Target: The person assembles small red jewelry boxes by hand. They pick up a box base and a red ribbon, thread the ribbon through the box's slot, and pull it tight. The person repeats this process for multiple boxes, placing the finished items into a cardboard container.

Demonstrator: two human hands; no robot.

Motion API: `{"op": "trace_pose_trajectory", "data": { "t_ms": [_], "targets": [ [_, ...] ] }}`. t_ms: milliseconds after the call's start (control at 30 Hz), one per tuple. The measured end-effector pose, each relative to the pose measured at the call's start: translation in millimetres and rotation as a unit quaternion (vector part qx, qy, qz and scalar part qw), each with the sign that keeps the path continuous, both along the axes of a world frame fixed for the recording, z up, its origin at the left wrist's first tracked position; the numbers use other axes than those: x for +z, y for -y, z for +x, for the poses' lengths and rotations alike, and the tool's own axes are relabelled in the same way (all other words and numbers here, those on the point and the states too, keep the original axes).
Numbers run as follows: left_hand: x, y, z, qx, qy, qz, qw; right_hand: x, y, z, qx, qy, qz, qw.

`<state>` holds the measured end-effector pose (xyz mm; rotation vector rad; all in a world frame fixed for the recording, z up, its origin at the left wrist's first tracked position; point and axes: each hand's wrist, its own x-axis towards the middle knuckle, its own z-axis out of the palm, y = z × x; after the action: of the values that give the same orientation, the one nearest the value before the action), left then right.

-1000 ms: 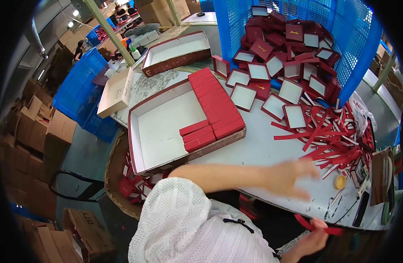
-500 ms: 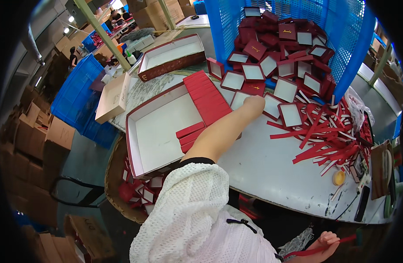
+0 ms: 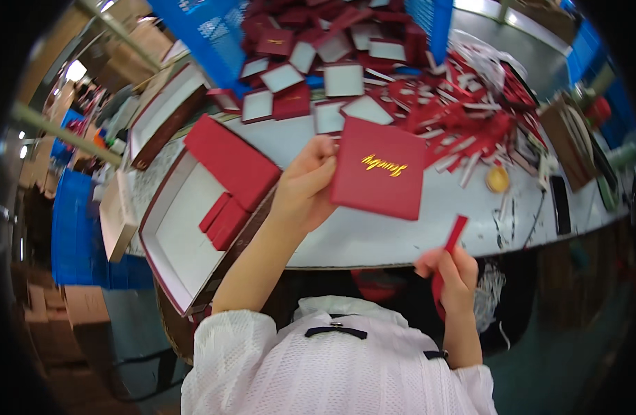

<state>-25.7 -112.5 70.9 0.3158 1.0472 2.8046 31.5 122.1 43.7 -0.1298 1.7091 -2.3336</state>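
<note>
Flat square red box [image 3: 383, 169], gold-lettered

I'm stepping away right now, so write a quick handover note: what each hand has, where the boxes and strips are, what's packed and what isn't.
Left hand: grip on a flat red box, held up over the table edge.
Right hand: grip on a red strip, near the table edge.
Done: rows of red boxes are packed in the big tray, which is only partly filled.
Left: many open boxes are spilling from the blue crate, and loose strips are heaped on the table to the right.
</note>
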Motion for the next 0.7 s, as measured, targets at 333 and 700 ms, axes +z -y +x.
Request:
{"op": "trace_pose_trajectory", "data": {
  "t_ms": [333, 700],
  "targets": [
    [-24, -47, 50, -0.068, 0.147, 0.034, 0.986, 0, 9, -14, -0.066, 0.024, -0.083, 0.994],
    [-40, -51, 50, -0.142, 0.104, -0.012, 0.984, -30, -25, -13, -0.179, -0.152, 0.225, 0.946]
  ]
}}
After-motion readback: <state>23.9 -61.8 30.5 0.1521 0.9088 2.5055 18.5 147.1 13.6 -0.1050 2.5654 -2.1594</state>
